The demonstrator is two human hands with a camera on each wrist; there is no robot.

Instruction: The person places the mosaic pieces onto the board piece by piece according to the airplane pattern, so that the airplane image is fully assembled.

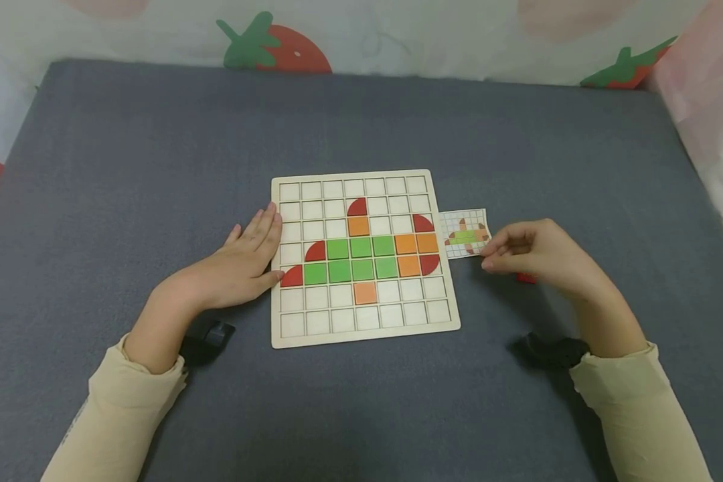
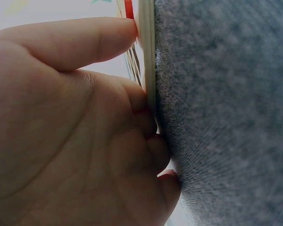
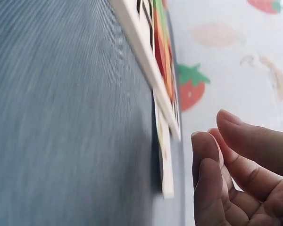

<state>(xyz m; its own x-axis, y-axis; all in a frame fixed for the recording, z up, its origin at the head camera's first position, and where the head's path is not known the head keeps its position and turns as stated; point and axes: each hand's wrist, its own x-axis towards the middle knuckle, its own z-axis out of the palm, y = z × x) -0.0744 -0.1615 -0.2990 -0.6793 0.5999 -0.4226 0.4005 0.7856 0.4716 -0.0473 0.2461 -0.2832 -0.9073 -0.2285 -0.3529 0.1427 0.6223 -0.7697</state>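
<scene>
A pale wooden grid board (image 1: 367, 318) lies on the cloth, its cells partly filled with red quarter-round, orange and green square pieces. Along its left edge rests my left hand (image 1: 241, 264), fingers straight; the left wrist view has the fingertips (image 2: 165, 153) against the wooden edge. A small pattern card (image 1: 465, 234) sticks out from the board's right side. My right hand (image 1: 539, 254) hovers at the card's outer end, fingers loosely bent. In the right wrist view, a gap shows between thumb (image 3: 250, 141) and fingers, with nothing held and the card (image 3: 166, 174) apart from them.
A small red piece (image 1: 525, 277) lies on the cloth below my right hand, partly hidden by it. The dark grey-blue cloth (image 1: 361, 415) covers the table. Behind it hangs a white curtain (image 1: 428, 40) printed with strawberries.
</scene>
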